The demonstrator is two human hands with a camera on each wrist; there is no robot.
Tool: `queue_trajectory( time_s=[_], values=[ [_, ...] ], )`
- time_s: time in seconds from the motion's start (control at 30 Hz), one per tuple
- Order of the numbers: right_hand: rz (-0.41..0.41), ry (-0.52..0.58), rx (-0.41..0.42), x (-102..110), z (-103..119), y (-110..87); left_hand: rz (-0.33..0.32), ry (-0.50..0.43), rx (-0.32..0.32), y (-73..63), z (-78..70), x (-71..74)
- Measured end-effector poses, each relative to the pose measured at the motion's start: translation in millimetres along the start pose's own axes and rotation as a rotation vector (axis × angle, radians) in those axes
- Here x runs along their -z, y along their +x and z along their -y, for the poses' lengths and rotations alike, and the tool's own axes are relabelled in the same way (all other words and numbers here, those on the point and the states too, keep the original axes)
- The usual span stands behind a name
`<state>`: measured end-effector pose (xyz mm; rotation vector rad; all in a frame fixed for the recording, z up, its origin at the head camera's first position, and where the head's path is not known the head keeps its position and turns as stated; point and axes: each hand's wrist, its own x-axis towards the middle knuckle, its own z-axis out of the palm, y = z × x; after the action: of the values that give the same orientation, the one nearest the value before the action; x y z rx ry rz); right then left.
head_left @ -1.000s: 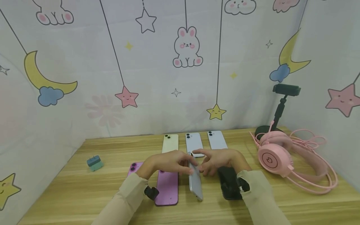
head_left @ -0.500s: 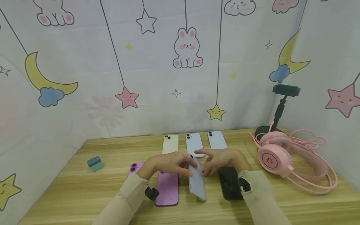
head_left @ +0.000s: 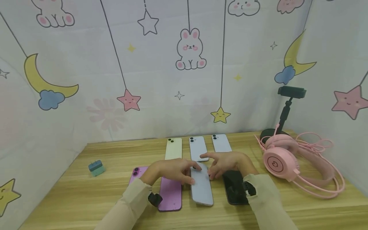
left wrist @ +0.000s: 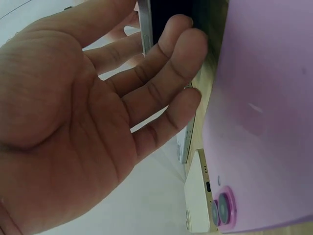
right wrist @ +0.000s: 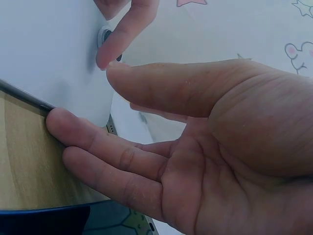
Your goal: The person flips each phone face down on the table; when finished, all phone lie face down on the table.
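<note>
A white smartphone lies back up between the hands, tilted slightly, its dark screen side visible in the left wrist view. My left hand holds it near the camera end, with the index finger on the back, the thumb by the left edge and other fingers beside the screen side. My right hand touches the opposite edge with a fingertip. Its thumb hovers by the back and its index finger stretches forward. A purple smartphone lies under my left hand.
Cream, pale lilac and white smartphones lie at the back. Another purple phone is partly hidden by my left wrist; a black phone lies under my right. Pink headphones and a black stand occupy the right.
The white smartphone has turned from nearly on edge to almost flat, its back now facing up. Both hands have stayed in nearly the same place.
</note>
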<state>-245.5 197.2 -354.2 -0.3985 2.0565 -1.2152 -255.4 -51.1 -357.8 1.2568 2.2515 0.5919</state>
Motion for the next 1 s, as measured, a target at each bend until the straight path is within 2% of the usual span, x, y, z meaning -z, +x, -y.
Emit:
queue_trajectory(
  time_s=[0.1, 0.33, 0.6, 1.0],
  values=[
    [0.003, -0.003, 0.004, -1, 0, 0.0, 0.003, 0.018, 0.008, 0.7, 0.9, -1.7],
    [-0.001, 0.000, -0.003, 0, -1, -0.1, 0.020, -0.011, 0.007, 3.3, 0.8, -4.6],
    [-0.001, -0.006, 0.000, 2, -3, 1.0, 0.019, -0.011, 0.071, 4.5, -0.7, -7.8],
    [-0.015, 0.001, -0.010, 4, -2, -0.1, 0.026, 0.082, 0.114, 6.4, -3.4, -11.0]
  ],
)
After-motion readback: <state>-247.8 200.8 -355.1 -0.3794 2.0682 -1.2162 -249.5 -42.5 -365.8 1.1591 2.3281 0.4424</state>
